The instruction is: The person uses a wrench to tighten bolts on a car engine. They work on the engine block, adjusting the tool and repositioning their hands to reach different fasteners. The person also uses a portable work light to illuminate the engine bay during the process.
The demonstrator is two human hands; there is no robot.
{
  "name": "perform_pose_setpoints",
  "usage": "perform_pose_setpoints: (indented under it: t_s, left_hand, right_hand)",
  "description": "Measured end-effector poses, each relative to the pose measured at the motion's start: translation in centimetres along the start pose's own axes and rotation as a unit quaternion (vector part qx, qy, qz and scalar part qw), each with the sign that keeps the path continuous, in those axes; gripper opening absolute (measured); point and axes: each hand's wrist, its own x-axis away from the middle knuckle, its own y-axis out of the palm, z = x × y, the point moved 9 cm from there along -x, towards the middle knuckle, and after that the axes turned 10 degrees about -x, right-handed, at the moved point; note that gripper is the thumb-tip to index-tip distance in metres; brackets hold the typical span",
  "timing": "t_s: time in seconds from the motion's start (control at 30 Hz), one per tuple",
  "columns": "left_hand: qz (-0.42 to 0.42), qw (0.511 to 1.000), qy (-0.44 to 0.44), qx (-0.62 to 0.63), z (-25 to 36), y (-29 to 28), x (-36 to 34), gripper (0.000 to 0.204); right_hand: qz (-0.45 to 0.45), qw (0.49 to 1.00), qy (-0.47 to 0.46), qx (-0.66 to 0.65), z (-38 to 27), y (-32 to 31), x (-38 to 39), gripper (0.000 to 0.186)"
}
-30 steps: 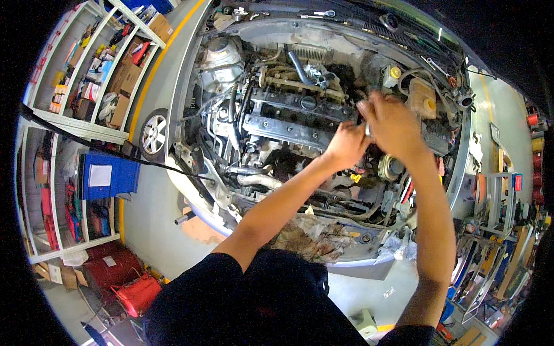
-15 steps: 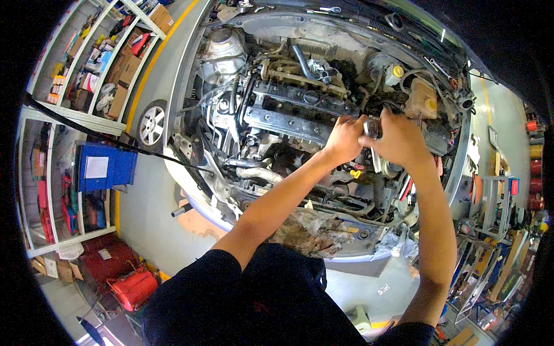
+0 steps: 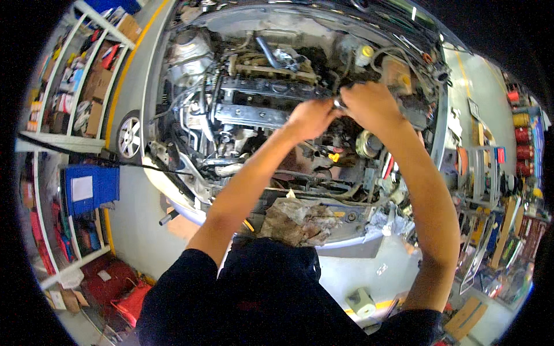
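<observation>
Both hands are raised over the right end of the black engine cover (image 3: pixel 248 113) in an open car engine bay. My left hand (image 3: pixel 311 117) has its fingers closed on a shiny metal tool (image 3: pixel 339 105), mostly hidden between the hands. Close beside it, my right hand (image 3: pixel 372 108) is curled round the same tool from the right, its fingertips blurred. Behind my right hand are a tan reservoir (image 3: pixel 395 75) and a yellow-capped reservoir (image 3: pixel 363 56). A yellow loop handle (image 3: pixel 333 157) lies below the hands, near a round metal part (image 3: pixel 367 144).
Metal shelves (image 3: pixel 72 81) with boxes line the left, above a blue bin (image 3: pixel 92 190) and red equipment (image 3: pixel 127 303). A loose wheel (image 3: pixel 130 135) stands by the car's left side. Dirty rags (image 3: pixel 294 222) lie on the front edge. Racks (image 3: pixel 485 173) of assorted items fill the right.
The view has shifted, so the engine bay sits further left. My hands have moved slightly up along the engine, still together on the metal tool, which shows less than half a second ago.
</observation>
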Motion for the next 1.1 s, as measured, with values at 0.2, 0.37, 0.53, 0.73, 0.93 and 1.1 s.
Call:
perform_pose_setpoints:
  t_s: [0.2, 0.37, 0.53, 0.73, 0.93, 1.1]
  left_hand:
    - [0.004, 0.995, 0.095, -0.005, -0.7, 0.2, -1.1, 0.026]
    - [-0.086, 0.993, 0.071, -0.027, 0.9, -0.2, -0.6, 0.033]
    - [-0.078, 0.994, 0.079, 0.02, 1.0, -1.0, 0.0, 0.034]
    - [-0.009, 0.996, 0.078, -0.038, -1.7, 0.1, -0.8, 0.032]
    - [-0.081, 0.994, 0.067, -0.016, 0.4, -0.2, -0.3, 0.033]
    - [-0.067, 0.995, 0.076, 0.02, -0.3, 0.2, 0.2, 0.031]
  right_hand:
    - [0.096, 0.991, 0.072, -0.055, 1.1, 1.9, 1.0, 0.025]
    - [0.17, 0.971, -0.144, 0.088, -0.3, -0.3, 1.5, 0.019]
    - [0.102, 0.991, -0.084, 0.026, 0.5, 0.7, 0.6, 0.016]
    - [0.083, 0.99, 0.081, -0.077, 0.0, 1.1, 1.3, 0.023]
    - [0.128, 0.985, -0.106, 0.048, 0.0, 0.8, 1.0, 0.023]
    - [0.1, 0.99, -0.092, 0.03, -0.6, 0.2, 0.9, 0.022]
